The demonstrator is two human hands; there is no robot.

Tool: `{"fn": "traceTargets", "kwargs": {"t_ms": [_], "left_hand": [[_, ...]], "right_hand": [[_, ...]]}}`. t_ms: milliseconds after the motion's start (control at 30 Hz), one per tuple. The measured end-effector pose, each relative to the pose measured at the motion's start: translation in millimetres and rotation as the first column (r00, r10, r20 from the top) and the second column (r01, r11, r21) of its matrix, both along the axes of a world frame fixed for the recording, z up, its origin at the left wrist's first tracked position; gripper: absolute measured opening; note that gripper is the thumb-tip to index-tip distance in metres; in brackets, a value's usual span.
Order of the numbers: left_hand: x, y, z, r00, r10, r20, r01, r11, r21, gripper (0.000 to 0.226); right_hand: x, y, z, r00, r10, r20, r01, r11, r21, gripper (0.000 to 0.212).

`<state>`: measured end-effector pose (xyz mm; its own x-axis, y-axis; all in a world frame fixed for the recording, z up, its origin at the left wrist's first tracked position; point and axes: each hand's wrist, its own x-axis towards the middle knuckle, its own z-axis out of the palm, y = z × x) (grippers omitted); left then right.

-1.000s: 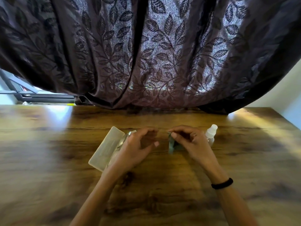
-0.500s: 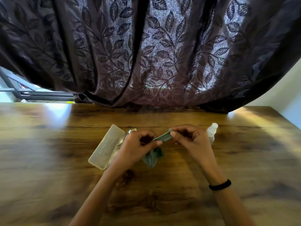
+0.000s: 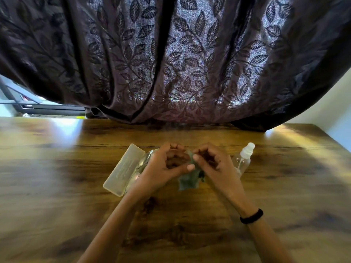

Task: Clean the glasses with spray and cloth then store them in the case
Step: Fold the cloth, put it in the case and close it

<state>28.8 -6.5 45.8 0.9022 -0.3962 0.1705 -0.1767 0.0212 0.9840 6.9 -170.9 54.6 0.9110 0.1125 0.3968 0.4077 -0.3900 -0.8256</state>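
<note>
Both forearms reach in from the near edge of the worktop and converge over its middle. The left hand [image 3: 165, 166] has its fingers curled in and its thumb stretched rightward against the cloth [image 3: 188, 182]. The right hand [image 3: 214, 166], fingers curled, pinches the same cloth. A black band [image 3: 251, 216] circles the right wrist.

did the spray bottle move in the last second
No. The spray bottle sits at the same spacing from the case as before.

Looks like a home room: heavy dark purple leaf-patterned curtain [image 3: 171, 59] over a window, rustic brown wood-grain table [image 3: 57, 186], plain white wall [image 3: 330, 111].
</note>
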Motion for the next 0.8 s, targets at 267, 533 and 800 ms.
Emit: {"fn": "traceTargets", "kwargs": {"t_ms": [267, 533, 800], "left_hand": [[-3, 0, 4, 0.984, 0.052, 0.168, -0.081, 0.982, 0.173, 0.016], [-1, 3, 3, 0.954, 0.186, 0.234, -0.216, 0.97, 0.112, 0.02], [2, 10, 1, 0.882, 0.455, 0.126, -0.445, 0.89, -0.098, 0.023]], "right_hand": [[1, 0, -2, 0.999, 0.012, -0.045, -0.012, 1.0, 0.012, 0.021], [-4, 0, -5, 0.944, 0.235, -0.231, -0.21, 0.969, 0.131, 0.011], [-5, -18, -9, 0.966, 0.113, -0.234, -0.139, 0.985, -0.098, 0.015]]}}
